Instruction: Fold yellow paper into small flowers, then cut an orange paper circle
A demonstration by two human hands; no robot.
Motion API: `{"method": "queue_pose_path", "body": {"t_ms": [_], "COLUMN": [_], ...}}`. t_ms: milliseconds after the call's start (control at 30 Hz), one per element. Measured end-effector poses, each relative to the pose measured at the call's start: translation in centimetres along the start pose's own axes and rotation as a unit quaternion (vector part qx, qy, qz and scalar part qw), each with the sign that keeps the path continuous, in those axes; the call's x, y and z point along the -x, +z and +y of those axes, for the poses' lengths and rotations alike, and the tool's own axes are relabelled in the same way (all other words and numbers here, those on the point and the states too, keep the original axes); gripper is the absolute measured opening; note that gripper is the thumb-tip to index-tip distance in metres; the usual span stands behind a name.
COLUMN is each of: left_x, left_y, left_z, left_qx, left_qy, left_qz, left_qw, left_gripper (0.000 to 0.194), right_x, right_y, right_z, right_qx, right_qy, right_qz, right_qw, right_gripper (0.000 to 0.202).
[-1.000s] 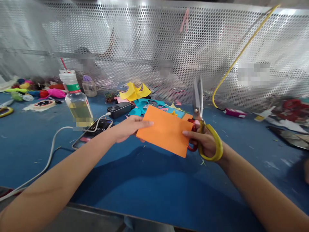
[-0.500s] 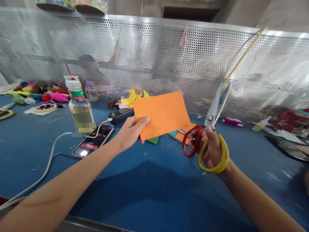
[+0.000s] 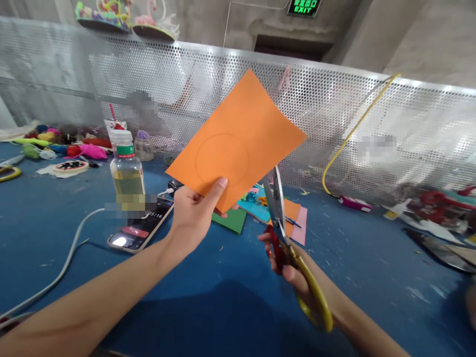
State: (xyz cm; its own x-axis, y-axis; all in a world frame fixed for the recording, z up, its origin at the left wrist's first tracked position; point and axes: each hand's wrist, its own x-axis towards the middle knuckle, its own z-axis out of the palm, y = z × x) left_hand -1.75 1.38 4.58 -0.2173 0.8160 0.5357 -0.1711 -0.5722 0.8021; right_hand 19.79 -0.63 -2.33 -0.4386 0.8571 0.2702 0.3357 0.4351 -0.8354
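Note:
Raised above the blue table, a sheet of orange paper (image 3: 260,124) bears a thinly drawn circle near its lower left part. My left hand (image 3: 197,210) pinches the sheet's lower edge, thumb on the front and fingers behind. The scissors (image 3: 277,213), with one red and one yellow handle, are in my right hand (image 3: 293,267), fingers through the loops. Their blades point up, slightly parted, with the tips close to the paper's lower right edge. I cannot tell whether the tips touch it. Below lie green paper (image 3: 232,220) and several other coloured sheets (image 3: 293,213).
To the left stand a bottle of yellowish liquid (image 3: 128,173) and a phone (image 3: 145,228) with a white cable (image 3: 74,253). A perforated metal screen (image 3: 327,109) runs behind the table. Colourful yarn pieces (image 3: 89,148) lie far left; a pink box (image 3: 355,204) is at the right.
My left hand has turned and raised the orange paper, so the drawn circle now shows. The scissors have moved left and down, toward the paper's edge. The view has tilted up slightly.

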Motion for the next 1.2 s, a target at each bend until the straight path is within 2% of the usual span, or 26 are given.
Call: {"method": "queue_pose_path", "body": {"t_ms": [167, 267, 367, 633, 733, 867, 1033, 1200], "left_x": [0.1, 0.1, 0.2, 1.3, 1.8, 2.2, 2.3, 2.3], "left_y": [0.3, 0.5, 0.7, 1.1, 1.1, 1.3, 1.6, 1.5], "left_z": [-0.2, -0.1, 0.1, 0.1, 0.4, 0.9, 1.2, 1.1], "left_qx": [0.042, 0.073, 0.089, 0.057, 0.000, -0.058, -0.060, -0.065], "left_qy": [0.014, 0.025, 0.007, -0.019, -0.029, -0.005, 0.007, 0.011], "left_qz": [0.066, 0.121, 0.144, 0.094, 0.084, 0.061, 0.060, 0.068], "left_qw": [0.997, 0.990, 0.985, 0.994, 0.996, 0.996, 0.996, 0.996], "left_gripper": [0.018, 0.013, 0.016, 0.013, 0.015, 0.012, 0.013, 0.023], "right_x": [0.0, -0.1, -0.1, -0.1, 0.0, 0.0, 0.0, 0.0], "right_y": [0.4, 0.8, 0.9, 1.0, 1.2, 1.5, 1.6, 1.5], "right_z": [-1.1, -1.3, -1.3, -1.4, -1.4, -1.4, -2.1, -2.5], "right_qx": [0.013, 0.014, 0.025, 0.058, 0.023, -0.008, -0.008, -0.010], "right_qy": [0.030, 0.028, 0.016, -0.001, 0.009, 0.015, 0.015, 0.022], "right_qz": [-0.014, -0.016, -0.017, -0.016, -0.014, -0.008, 0.008, 0.000], "right_qw": [0.999, 0.999, 0.999, 0.998, 1.000, 1.000, 1.000, 1.000], "right_gripper": [0.077, 0.078, 0.075, 0.075, 0.075, 0.077, 0.076, 0.073]}}
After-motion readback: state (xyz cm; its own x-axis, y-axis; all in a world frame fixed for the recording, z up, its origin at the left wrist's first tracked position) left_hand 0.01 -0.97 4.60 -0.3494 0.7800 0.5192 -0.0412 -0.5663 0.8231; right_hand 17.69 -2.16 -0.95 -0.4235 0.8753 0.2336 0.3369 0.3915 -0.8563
